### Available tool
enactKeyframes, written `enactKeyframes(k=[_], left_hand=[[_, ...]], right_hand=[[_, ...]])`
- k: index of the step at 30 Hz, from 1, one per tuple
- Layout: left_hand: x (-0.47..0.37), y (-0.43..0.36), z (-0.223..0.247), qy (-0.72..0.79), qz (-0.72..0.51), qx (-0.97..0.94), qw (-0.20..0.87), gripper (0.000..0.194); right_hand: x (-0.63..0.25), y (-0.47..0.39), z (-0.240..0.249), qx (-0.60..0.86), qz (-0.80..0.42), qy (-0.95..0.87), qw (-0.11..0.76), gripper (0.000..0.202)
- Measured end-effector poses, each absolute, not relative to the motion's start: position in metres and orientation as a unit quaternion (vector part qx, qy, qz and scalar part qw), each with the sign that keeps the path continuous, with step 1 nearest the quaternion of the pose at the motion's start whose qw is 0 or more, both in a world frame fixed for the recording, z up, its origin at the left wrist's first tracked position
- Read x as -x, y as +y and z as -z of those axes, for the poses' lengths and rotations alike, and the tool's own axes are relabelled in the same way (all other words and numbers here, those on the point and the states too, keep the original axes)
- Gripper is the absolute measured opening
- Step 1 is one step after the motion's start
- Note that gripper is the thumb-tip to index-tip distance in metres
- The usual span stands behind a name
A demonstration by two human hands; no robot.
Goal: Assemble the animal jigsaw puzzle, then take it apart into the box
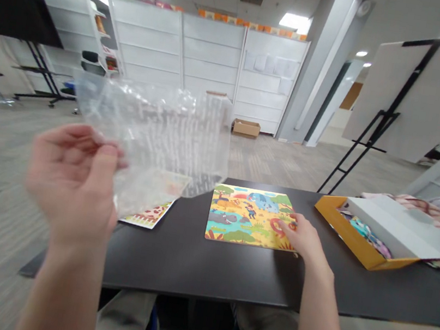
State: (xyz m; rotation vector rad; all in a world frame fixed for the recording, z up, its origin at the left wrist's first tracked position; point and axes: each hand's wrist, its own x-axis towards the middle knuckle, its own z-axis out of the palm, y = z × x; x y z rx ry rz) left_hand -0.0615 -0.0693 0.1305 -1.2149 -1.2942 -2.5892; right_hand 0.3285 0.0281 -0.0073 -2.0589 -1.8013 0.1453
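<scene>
A clear, crinkled plastic bag (166, 135) hangs in the air above the left part of the black table, its edge pinched in my left hand (81, 177). My right hand (303, 233) rests on the right edge of a colourful animal picture board (243, 218), fingers apart and lying on its surface. The board lies flat on the table. Partly hidden behind the plastic, a printed sheet (152, 215) with a giraffe-like pattern lies to the left of the board.
An open yellow box (379, 260) with a white lid and colourful pieces inside stands on the right of the black table (204, 270). Folded cloth (436, 214) lies behind it. A cardboard box (245, 129) sits on the floor beyond.
</scene>
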Motion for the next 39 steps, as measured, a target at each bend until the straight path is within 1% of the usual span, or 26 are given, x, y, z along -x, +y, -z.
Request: enactKeyframes(k=[2, 3, 5, 6, 8, 10, 12, 14, 16, 18, 20, 22, 24, 25, 26, 28, 29, 30, 33, 36, 39], left_hand=[[0.071, -0.045, -0.11, -0.423, 0.821, 0.371, -0.104, 0.038], [0.076, -0.034, -0.097, -0.447, 0.815, 0.343, -0.139, 0.038], [0.087, -0.015, -0.072, -0.527, 0.749, 0.342, -0.211, 0.038], [0.092, -0.009, -0.06, -0.566, 0.707, 0.362, -0.221, 0.038], [0.098, 0.0, -0.04, -0.629, 0.617, 0.433, -0.187, 0.037], [0.099, 0.003, -0.027, -0.66, 0.524, 0.525, -0.115, 0.035], [0.096, 0.002, -0.024, -0.654, 0.454, 0.603, -0.047, 0.032], [0.086, -0.003, -0.028, -0.634, 0.409, 0.656, -0.022, 0.031], [0.072, -0.014, -0.038, -0.614, 0.361, 0.7, -0.054, 0.031], [0.054, -0.029, -0.051, -0.572, 0.286, 0.76, -0.116, 0.032], [0.031, -0.046, -0.063, -0.546, 0.211, 0.797, -0.15, 0.036], [0.006, -0.061, -0.071, -0.543, 0.135, 0.813, -0.162, 0.04], [-0.018, -0.072, -0.074, -0.539, 0.067, 0.824, -0.161, 0.05], [-0.028, -0.075, -0.074, -0.543, 0.033, 0.826, -0.152, 0.051], [-0.036, -0.077, -0.073, -0.545, 0.006, 0.827, -0.137, 0.048], [-0.045, -0.078, -0.069, -0.548, -0.027, 0.828, -0.116, 0.034], [-0.046, -0.077, -0.068, -0.546, -0.027, 0.83, -0.111, 0.033], [-0.045, -0.077, -0.067, -0.543, -0.015, 0.832, -0.112, 0.036], [-0.036, -0.074, -0.071, -0.523, 0.084, 0.837, -0.135, 0.041], [-0.023, -0.069, -0.082, -0.501, 0.258, 0.81, -0.162, 0.038], [-0.007, -0.059, -0.089, -0.489, 0.453, 0.725, -0.175, 0.029]], right_hand=[[-0.326, 0.027, 0.005, 0.727, -0.052, -0.652, 0.209, 0.052], [-0.324, 0.027, 0.003, 0.722, -0.057, -0.656, 0.214, 0.05], [-0.32, 0.027, 0.0, 0.715, -0.076, -0.66, 0.216, 0.049], [-0.318, 0.027, -0.002, 0.715, -0.087, -0.66, 0.213, 0.049], [-0.314, 0.026, -0.006, 0.718, -0.107, -0.658, 0.201, 0.049], [-0.311, 0.026, -0.007, 0.719, -0.114, -0.658, 0.192, 0.048], [-0.31, 0.025, -0.007, 0.714, -0.113, -0.664, 0.192, 0.046], [-0.31, 0.025, -0.005, 0.71, -0.111, -0.668, 0.195, 0.045], [-0.31, 0.026, -0.004, 0.707, -0.105, -0.671, 0.199, 0.044], [-0.308, 0.026, -0.003, 0.7, -0.095, -0.676, 0.209, 0.041], [-0.305, 0.026, -0.004, 0.68, -0.09, -0.691, 0.227, 0.035], [-0.301, 0.026, -0.005, 0.655, -0.093, -0.71, 0.24, 0.029], [-0.298, 0.026, -0.005, 0.639, -0.104, -0.722, 0.243, 0.027], [-0.297, 0.026, -0.004, 0.636, -0.111, -0.725, 0.241, 0.027], [-0.296, 0.026, -0.004, 0.633, -0.116, -0.727, 0.238, 0.027], [-0.296, 0.026, -0.003, 0.629, -0.125, -0.731, 0.233, 0.027], [-0.296, 0.026, -0.002, 0.628, -0.128, -0.732, 0.23, 0.027], [-0.296, 0.026, -0.002, 0.628, -0.13, -0.732, 0.227, 0.027], [-0.296, 0.025, -0.003, 0.636, -0.134, -0.727, 0.222, 0.026], [-0.296, 0.025, -0.004, 0.642, -0.136, -0.722, 0.217, 0.026], [-0.295, 0.024, -0.004, 0.644, -0.14, -0.722, 0.21, 0.025]])
